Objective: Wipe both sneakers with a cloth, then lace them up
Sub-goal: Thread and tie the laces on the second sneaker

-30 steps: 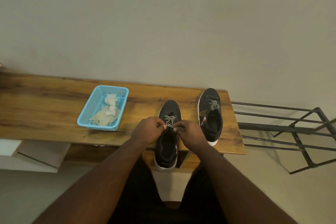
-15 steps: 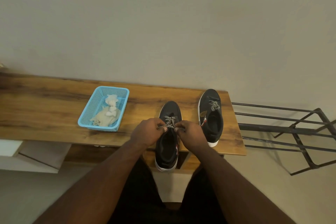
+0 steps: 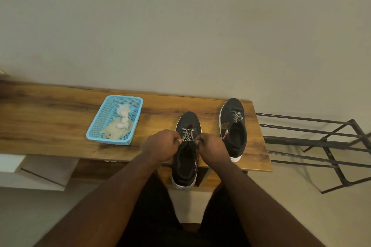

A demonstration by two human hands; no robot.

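Pinching lace (image 3: pixel 188 136), both hands over near sneaker (image 3: pixel 185 168).

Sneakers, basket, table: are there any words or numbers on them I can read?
No words or numbers can be read.
Right sneaker: a small tan tag and a red mark by the tongue, too small and blurred to read.
Left sneaker: a red and white stripe, no letters.
Basket, table: none.
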